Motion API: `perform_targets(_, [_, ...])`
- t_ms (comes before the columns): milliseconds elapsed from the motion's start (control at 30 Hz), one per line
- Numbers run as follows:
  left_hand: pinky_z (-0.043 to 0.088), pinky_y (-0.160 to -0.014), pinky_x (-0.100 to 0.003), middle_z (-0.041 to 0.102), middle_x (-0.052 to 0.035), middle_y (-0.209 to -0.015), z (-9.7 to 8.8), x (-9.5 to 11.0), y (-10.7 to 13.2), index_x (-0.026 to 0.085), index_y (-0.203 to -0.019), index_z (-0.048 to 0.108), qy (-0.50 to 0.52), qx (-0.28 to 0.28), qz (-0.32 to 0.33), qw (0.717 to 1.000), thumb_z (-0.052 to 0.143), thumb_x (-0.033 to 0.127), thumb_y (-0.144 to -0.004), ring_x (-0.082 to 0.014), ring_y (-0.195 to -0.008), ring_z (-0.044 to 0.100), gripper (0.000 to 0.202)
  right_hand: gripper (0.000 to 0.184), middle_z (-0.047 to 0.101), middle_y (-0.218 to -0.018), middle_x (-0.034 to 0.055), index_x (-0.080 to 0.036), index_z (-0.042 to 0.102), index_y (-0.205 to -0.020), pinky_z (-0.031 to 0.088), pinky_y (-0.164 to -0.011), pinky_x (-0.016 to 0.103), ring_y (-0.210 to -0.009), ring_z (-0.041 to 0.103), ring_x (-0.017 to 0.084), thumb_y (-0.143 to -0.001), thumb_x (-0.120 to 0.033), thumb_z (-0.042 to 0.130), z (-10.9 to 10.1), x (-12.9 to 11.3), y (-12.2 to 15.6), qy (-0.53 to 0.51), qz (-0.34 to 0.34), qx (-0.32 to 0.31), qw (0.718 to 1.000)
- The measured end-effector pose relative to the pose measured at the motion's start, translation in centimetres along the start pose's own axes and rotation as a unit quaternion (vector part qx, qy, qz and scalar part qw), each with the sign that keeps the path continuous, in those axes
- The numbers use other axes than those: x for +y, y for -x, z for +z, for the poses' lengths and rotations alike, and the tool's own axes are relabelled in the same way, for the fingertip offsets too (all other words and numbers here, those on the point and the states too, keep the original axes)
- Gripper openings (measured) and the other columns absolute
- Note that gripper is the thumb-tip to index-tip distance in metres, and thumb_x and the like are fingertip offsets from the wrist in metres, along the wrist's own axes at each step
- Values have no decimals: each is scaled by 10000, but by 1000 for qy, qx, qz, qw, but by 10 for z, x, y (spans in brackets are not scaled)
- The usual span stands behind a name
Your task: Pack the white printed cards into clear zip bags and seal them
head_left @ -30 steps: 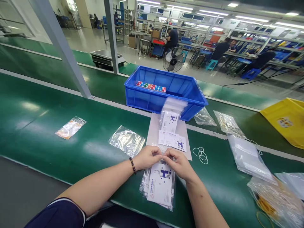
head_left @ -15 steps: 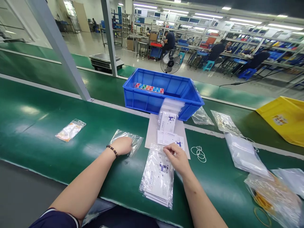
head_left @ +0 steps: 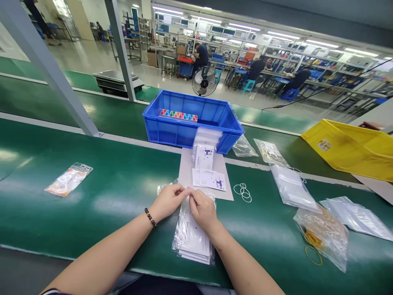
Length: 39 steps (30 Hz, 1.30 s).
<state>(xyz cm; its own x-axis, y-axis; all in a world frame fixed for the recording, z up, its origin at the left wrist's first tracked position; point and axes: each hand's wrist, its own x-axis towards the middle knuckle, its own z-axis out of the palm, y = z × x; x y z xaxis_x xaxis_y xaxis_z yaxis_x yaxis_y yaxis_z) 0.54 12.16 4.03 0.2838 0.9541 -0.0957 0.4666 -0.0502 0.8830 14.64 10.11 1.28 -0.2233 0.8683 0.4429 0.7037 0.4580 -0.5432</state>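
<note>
My left hand [head_left: 168,200] and my right hand [head_left: 203,211] meet with pinched fingertips at the top edge of a clear plastic bag [head_left: 183,229]. That bag lies on a stack of bagged white printed cards [head_left: 195,241] on the green bench. Under and behind my left hand, the edge of another clear bag shows. Just beyond my fingers are loose white cards with a purple print [head_left: 211,180] on a grey cardboard sheet [head_left: 229,194]. More bagged cards [head_left: 204,157] lean against the blue bin. My fingers hide the exact grip.
A blue bin [head_left: 193,135] holds a colourful printed strip. White rubber bands [head_left: 243,192] lie to the right, near plastic packs [head_left: 291,188] and a bag with yellow rubber bands [head_left: 325,235]. A yellow bin [head_left: 346,147] stands far right; a small clear pouch [head_left: 69,179] lies left.
My left hand has moved right, from the separate clear bag to the top of the stack, and now meets my right hand there. The camera view has turned slightly right.
</note>
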Motion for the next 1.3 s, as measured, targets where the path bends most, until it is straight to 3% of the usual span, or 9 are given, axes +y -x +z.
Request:
perform_targets(200, [298,-473,-213,417,48,-457,5,-5,-4,171,-498,421,110,10,-33,993,422,371,-733,-87,-445,366,309,238,589,-709,43,-157,581,-954,435,-572,248,-596,522,137,-755,-184,455,-3,-6,-2,-35,10,-13,999])
perform_targets(300, [299,-500,-208,394,53,-480,6,-6,-2,168,-502,413,97,26,-3,995,456,359,-716,-90,-493,369,290,80,532,-639,6,-173,577,-747,410,-539,229,-555,473,115,-717,-213,515,-7,-8,-5,-99,68,-28,992])
perform_targets(567, [267,-496,-212,353,58,-487,5,-5,1,174,-502,341,6,-39,48,998,421,352,-754,-90,-504,346,319,208,470,-555,-19,-181,492,-578,354,-502,212,-522,442,102,-766,-202,406,-16,-7,-8,-151,118,-95,977])
perform_targets(800, [230,-479,-219,307,55,-451,11,-2,3,184,-461,272,-63,-24,40,997,391,228,-682,-87,-476,303,255,220,465,-549,24,-190,450,-553,343,-527,265,-545,434,147,-752,-143,370,-7,0,-5,102,51,24,993])
perform_targets(900, [225,-474,-215,282,57,-446,10,-1,3,185,-452,254,-42,-4,17,999,393,238,-662,-82,-472,294,258,217,501,-609,48,-164,517,-658,375,-552,272,-581,461,159,-795,-156,350,-9,1,-6,114,33,53,992])
perform_targets(1033, [234,-464,-206,273,63,-453,4,-5,-2,183,-457,269,30,18,-19,999,411,286,-659,-73,-464,280,267,275,527,-867,126,-111,552,-932,428,-639,301,-750,494,195,-760,-318,491,-16,-6,-4,77,-68,40,994])
perform_targets(1133, [247,-446,-206,270,65,-431,0,-7,-4,186,-456,272,72,5,-29,997,415,313,-687,-71,-441,276,300,199,549,-883,120,-146,583,-895,420,-648,319,-741,501,195,-776,-258,469,-18,-9,-2,100,-113,-12,989])
perform_targets(1200, [295,-460,-216,334,51,-439,-5,-4,-2,183,-477,333,63,20,-9,998,390,341,-738,-87,-451,331,311,207,572,-764,85,-159,592,-842,410,-611,300,-668,505,172,-815,-179,388,-19,-8,-3,87,-91,-38,991])
perform_targets(1300, [398,-681,-277,557,-24,-686,-17,3,3,173,-677,516,-26,70,124,989,420,341,-766,-160,-717,499,213,235,578,-682,51,-166,593,-815,422,-600,268,-637,525,148,-835,-165,359,-25,-5,-5,-24,-43,-69,996])
